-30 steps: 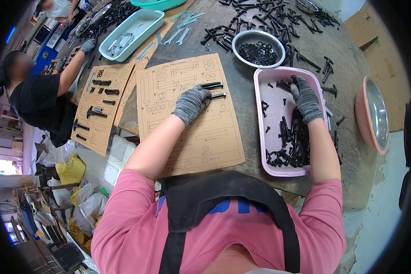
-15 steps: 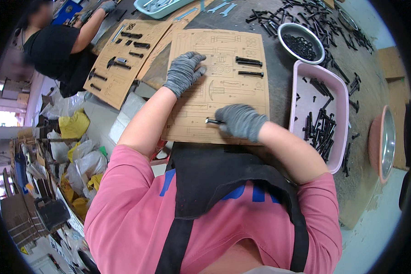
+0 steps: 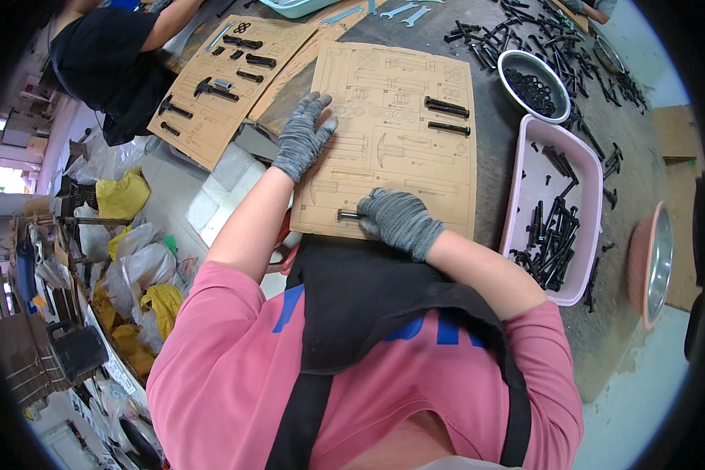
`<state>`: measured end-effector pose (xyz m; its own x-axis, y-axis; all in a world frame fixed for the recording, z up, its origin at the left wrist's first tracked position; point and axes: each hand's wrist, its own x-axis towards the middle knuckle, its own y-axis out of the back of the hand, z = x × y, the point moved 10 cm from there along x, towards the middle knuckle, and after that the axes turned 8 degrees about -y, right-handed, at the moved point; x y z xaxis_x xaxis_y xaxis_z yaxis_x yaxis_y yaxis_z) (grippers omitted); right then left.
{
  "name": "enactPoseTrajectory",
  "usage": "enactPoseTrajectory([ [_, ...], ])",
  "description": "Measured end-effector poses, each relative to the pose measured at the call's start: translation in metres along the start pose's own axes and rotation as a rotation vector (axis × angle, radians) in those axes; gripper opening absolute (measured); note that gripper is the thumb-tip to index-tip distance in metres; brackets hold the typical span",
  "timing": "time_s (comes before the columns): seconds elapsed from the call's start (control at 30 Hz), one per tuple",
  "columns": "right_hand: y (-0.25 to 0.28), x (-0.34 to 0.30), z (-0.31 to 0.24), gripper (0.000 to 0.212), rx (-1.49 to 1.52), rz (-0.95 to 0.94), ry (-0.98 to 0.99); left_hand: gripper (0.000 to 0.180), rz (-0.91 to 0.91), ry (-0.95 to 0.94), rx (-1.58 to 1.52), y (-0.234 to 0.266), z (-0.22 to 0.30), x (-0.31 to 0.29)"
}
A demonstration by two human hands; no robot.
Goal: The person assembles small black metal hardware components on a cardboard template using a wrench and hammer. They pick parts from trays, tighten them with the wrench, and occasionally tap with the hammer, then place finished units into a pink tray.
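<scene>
A brown cardboard sheet (image 3: 352, 164) printed with tool and hardware outlines lies in front of me. My left hand (image 3: 304, 139), in a grey knit glove, rests open along its left edge, fingers stretched out. Near the sheet's lower edge, my right hand (image 3: 401, 222), gloved the same way, is closed on a black bolt (image 3: 348, 215). The bolt's end sticks out to the left, lying low over the printed outlines; the rest is hidden under the fingers. Several long black bolts (image 3: 447, 107) sit at the sheet's upper right, one of them (image 3: 449, 128) slightly lower.
To the right stands a pink tray (image 3: 517, 223) with loose black bolts. Beyond it are a metal bowl (image 3: 558, 118) of black rings and scattered bolts (image 3: 552, 39). Another filled cardboard sheet (image 3: 204, 125) lies left, beside a person in black (image 3: 102, 55). Light-blue wrenches (image 3: 399, 11) lie at the back.
My right hand has shifted a little left with the bolt, which now lies level, close to the sheet. My left hand's fingers have spread at the sheet's left edge. The whole view has shifted slightly.
</scene>
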<state>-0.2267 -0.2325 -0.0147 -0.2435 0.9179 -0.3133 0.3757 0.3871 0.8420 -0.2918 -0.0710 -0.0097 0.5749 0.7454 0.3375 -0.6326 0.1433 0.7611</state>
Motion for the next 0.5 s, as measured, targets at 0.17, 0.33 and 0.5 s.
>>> enactPoseTrajectory([
  [0.17, 0.035, -0.009, 0.025, 0.029, 0.075, 0.104, -0.052, 0.043, 0.054, -0.037, 0.019, 0.011, 0.008, 0.003],
  [0.33, 0.110, -0.025, 0.106, 0.031, 0.064, 0.294, -0.172, 0.044, 0.033, -0.136, 0.081, 0.003, 0.033, 0.037],
  [0.5, 0.174, -0.023, 0.190, 0.027, -0.055, 0.495, -0.261, 0.047, -0.042, -0.295, 0.194, -0.038, 0.073, 0.078],
])
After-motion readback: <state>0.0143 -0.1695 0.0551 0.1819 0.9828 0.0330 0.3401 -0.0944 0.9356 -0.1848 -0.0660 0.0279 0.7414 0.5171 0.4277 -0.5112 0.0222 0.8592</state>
